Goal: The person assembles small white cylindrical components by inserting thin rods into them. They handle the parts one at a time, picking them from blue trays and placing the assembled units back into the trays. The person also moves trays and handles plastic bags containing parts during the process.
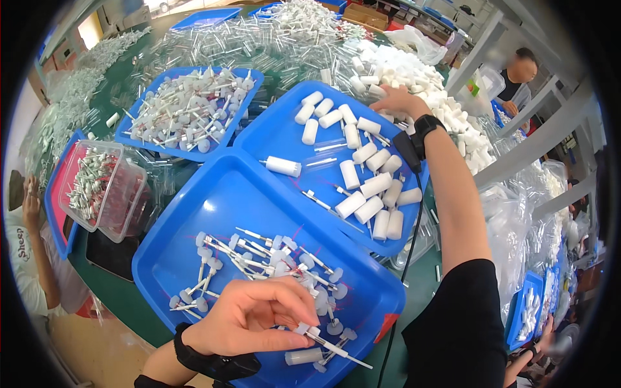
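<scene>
At the lower centre of the frame the left hand [259,317] has its fingers pinched together on a small white capped stick [309,331], held just above the near blue tray [194,213]. Loose sticks of the same kind [259,258] lie scattered across that tray's floor, and a clear tube [304,356] lies just beside the hand.

In the upper centre right, the right hand [399,100] reaches over the far edge of a second blue tray [278,132], fingers curled down onto a heap of white cylinders [414,71] (whether it grips one cannot be told). More white cylinders [372,187] lie in that second tray. At upper left a third blue tray [129,126] holds white-capped sticks [187,110], and at the left edge stands a clear plastic box [100,187].
</scene>
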### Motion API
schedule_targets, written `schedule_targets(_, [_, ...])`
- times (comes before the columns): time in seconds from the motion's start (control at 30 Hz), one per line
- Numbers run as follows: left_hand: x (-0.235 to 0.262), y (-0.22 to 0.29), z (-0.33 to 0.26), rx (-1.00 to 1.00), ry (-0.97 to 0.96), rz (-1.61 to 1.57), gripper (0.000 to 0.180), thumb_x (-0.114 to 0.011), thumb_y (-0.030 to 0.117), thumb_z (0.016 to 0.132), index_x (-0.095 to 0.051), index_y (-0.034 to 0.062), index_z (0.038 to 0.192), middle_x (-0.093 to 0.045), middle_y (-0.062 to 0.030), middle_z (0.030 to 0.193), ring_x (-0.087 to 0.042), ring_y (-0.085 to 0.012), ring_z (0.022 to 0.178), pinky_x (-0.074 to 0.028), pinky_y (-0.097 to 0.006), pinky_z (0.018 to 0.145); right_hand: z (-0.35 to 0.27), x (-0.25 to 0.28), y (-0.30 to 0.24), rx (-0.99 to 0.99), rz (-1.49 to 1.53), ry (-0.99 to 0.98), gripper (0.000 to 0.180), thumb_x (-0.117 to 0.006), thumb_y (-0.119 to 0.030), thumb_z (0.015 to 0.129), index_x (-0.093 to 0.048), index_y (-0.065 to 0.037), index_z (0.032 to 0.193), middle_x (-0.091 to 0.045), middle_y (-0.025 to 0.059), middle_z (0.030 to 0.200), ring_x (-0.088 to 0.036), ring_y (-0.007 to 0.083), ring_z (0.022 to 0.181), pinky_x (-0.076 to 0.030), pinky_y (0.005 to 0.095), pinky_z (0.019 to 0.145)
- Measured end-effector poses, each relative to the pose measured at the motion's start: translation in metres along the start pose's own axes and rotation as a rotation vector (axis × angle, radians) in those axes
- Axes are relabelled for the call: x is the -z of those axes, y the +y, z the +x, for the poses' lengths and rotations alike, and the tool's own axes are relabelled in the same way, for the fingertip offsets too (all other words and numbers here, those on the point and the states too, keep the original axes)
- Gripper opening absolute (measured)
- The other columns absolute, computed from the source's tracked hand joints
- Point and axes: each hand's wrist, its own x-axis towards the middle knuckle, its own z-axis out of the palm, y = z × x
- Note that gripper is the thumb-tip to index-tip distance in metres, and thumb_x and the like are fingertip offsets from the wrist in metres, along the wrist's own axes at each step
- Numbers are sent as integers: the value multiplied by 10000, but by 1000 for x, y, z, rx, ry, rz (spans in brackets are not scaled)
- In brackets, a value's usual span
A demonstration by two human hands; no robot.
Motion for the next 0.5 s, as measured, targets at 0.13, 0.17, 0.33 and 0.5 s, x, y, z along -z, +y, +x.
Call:
schedule_targets(0.13, [0, -2, -1, 0, -3, 3, 250, -620, -114, 740, -600, -13, 968, -534, -100, 1011, -529, -123, 904, -435, -229, 754, 10, -19, 13, 131, -152, 188, 806, -712, -481, 543, -499, -152, 1248, -402, 290, 1249, -412, 398, 1138, -353, 367, 965])
schedule_targets(0.17, [0, -2, 1, -3, -10, 1, 248, -621, -113, 740, -599, -13, 966, -534, -101, 1011, -532, -124, 902, -438, -230, 757, 17, -23, 25, 188, -197, 245, 770, -716, -468, 538, -542, -140, 1212, -448, 267, 1220, -436, 396, 1112, -365, 358, 957])
schedule_targets(0.33, [2, -1, 1, -32, 6, 10, 245, -608, -116, 747, -586, -25, 973, -529, -101, 999, -552, -147, 908, -482, -265, 794, -10, -21, 17, 150, 52, 483, 294, -676, -283, 566, -618, -66, 756, -638, 93, 793, -601, 257, 757, -477, 310, 708])
schedule_targets(0.5, [1, 0, 3, -35, -23, 12, 227, -595, -101, 761, -573, -41, 979, -521, -110, 995, -562, -178, 918, -509, -300, 806, -53, 23, 41, 301, 126, 643, 174, -645, -213, 616, -538, -83, 661, -552, 52, 616, -547, 198, 575, -436, 328, 532])
